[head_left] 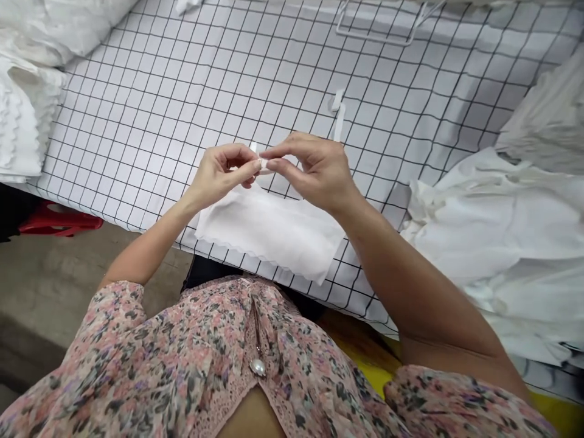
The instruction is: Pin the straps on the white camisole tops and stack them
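My left hand and my right hand meet above the table, fingertips almost touching. Both are closed in a pinch on a thin white strap; a short end of it sticks up behind the fingers. Just below lies a white cloth garment, flat, with a scalloped edge towards me. Fingers hide how the strap joins the garment. Beyond my right hand, a narrow white strip lies on the table with its far end curled.
The table has a white cover with a black grid. White fabric is heaped at the right. Stacked white pieces with scalloped edges lie at the left. A white wire frame is at the back. A red plastic object stands below the left edge.
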The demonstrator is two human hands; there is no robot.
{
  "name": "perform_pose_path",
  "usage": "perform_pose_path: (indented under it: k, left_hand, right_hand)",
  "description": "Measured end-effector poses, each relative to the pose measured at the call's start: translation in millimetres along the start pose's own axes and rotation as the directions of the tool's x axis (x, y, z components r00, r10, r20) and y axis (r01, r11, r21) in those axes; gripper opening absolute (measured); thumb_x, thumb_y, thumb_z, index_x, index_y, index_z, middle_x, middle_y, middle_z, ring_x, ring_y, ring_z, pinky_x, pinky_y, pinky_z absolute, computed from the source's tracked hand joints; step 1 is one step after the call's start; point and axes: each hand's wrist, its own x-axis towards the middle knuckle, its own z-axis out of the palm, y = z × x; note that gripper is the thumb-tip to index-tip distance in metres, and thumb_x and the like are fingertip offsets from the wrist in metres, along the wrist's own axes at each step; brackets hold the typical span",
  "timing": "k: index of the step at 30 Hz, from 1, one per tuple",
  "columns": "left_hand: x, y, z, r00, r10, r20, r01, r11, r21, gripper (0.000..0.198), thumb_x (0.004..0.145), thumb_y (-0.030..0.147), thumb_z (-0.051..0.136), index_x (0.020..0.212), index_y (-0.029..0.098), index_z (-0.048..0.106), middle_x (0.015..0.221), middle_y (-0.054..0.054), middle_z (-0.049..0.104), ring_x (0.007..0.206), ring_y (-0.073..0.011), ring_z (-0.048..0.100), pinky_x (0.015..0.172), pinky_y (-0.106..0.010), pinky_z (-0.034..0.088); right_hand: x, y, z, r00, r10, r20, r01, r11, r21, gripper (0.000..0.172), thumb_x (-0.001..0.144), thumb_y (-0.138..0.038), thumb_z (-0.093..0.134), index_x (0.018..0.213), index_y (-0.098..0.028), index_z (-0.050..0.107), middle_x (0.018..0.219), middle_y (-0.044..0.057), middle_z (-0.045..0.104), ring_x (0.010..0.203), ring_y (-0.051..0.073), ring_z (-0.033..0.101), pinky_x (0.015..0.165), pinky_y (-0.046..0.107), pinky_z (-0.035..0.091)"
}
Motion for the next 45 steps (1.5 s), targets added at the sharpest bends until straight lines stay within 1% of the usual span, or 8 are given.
perform_pose_path:
  k: [5, 8, 11, 19, 26, 32, 41, 45]
  left_hand:
    - [-15.7, -21.3, -5.1, 0.981, 0.18, 0.07, -0.193, 0.912, 0.361, 0.027, 0.101, 0.048, 0.072, 0.094, 0.022, 0.07, 0.094, -0.003, 0.074, 0.086, -0.0157, 0.068, 0.081, -0.034, 0.056]
    - [-30.9, -40.3, -9.2, 0.982, 0.153, 0.113, -0.189, 0.724, 0.664, 0.02, 0.098, 0.039, 0.078, 0.104, 0.022, 0.069, 0.104, -0.005, 0.076, 0.1, -0.022, 0.066, 0.097, -0.043, 0.05]
    - [-43.7, -55.1, -8.9, 0.99, 0.094, 0.103, -0.138, 0.587, 0.798, 0.019, 0.095, 0.034, 0.081, 0.106, 0.023, 0.069, 0.104, -0.004, 0.074, 0.107, -0.0257, 0.064, 0.106, -0.048, 0.041]
    - [-52.5, -56.5, -0.1, 0.995, 0.052, 0.081, -0.095, 0.666, 0.74, 0.011, 0.101, 0.034, 0.071, 0.099, 0.024, 0.067, 0.093, -0.001, 0.072, 0.102, -0.0235, 0.059, 0.105, -0.045, 0.035]
    - [-57.5, -67.0, 4.5, 0.991, 0.099, 0.086, -0.131, 0.724, 0.678, 0.016, 0.102, 0.04, 0.069, 0.091, 0.029, 0.072, 0.084, 0.0, 0.068, 0.098, -0.0227, 0.059, 0.109, -0.047, 0.036]
    - [-56.4, -67.8, 6.7, 0.989, 0.099, 0.107, -0.145, 0.735, 0.662, 0.015, 0.103, 0.037, 0.066, 0.091, 0.029, 0.072, 0.08, 0.0, 0.064, 0.096, -0.0224, 0.058, 0.107, -0.046, 0.039]
    - [-55.9, -66.9, 8.4, 0.988, 0.108, 0.115, -0.157, 0.712, 0.684, 0.013, 0.1, 0.031, 0.066, 0.088, 0.029, 0.071, 0.076, 0.0, 0.061, 0.094, -0.0231, 0.057, 0.105, -0.046, 0.042]
    - [-55.9, -67.2, 8.5, 0.988, 0.107, 0.115, -0.157, 0.722, 0.673, 0.013, 0.099, 0.031, 0.067, 0.088, 0.029, 0.071, 0.076, 0.0, 0.061, 0.095, -0.0231, 0.057, 0.104, -0.046, 0.042]
  right_hand:
    - [-7.5, -13.0, -0.2, 0.996, 0.085, 0.007, -0.085, 0.995, 0.051, 0.009, 0.09, -0.027, 0.077, 0.081, -0.027, 0.077, 0.079, 0.001, 0.07, 0.076, 0.018, 0.065, 0.076, 0.04, 0.057]
    - [-13.4, -16.2, 1.3, 0.983, 0.181, 0.024, -0.182, 0.978, 0.099, 0.011, 0.088, -0.022, 0.075, 0.078, -0.026, 0.075, 0.076, -0.001, 0.072, 0.073, 0.017, 0.066, 0.074, 0.038, 0.058]
    - [-19.7, -14.9, 5.3, 0.961, 0.269, 0.068, -0.276, 0.952, 0.13, 0.009, 0.087, -0.024, 0.077, 0.078, -0.027, 0.076, 0.077, -0.001, 0.075, 0.072, 0.017, 0.068, 0.072, 0.037, 0.06]
    - [-39.0, -0.2, 27.3, 0.991, 0.116, 0.07, -0.113, 0.993, -0.034, 0.012, 0.094, -0.029, 0.071, 0.083, -0.028, 0.074, 0.083, 0.002, 0.074, 0.089, 0.024, 0.07, 0.092, 0.052, 0.058]
    - [-52.0, 1.5, 28.6, 0.982, 0.123, 0.145, -0.093, 0.976, -0.198, 0.018, 0.102, -0.042, 0.064, 0.09, -0.031, 0.074, 0.086, 0.003, 0.071, 0.105, 0.032, 0.068, 0.105, 0.067, 0.051]
    - [-61.2, 7.5, 35.9, 0.995, -0.047, 0.086, 0.07, 0.957, -0.282, 0.015, 0.102, -0.039, 0.067, 0.091, -0.03, 0.067, 0.083, 0.0, 0.072, 0.099, 0.026, 0.068, 0.109, 0.065, 0.044]
    - [-74.7, 15.0, 40.1, 0.998, 0.012, 0.06, 0.005, 0.962, -0.274, 0.018, 0.103, -0.046, 0.064, 0.092, -0.032, 0.07, 0.083, -0.001, 0.069, 0.102, 0.026, 0.068, 0.121, 0.07, 0.034]
    - [-74.7, 14.5, 39.1, 0.998, -0.009, 0.065, 0.028, 0.955, -0.296, 0.018, 0.103, -0.047, 0.064, 0.092, -0.034, 0.071, 0.082, 0.0, 0.069, 0.102, 0.026, 0.068, 0.119, 0.065, 0.039]
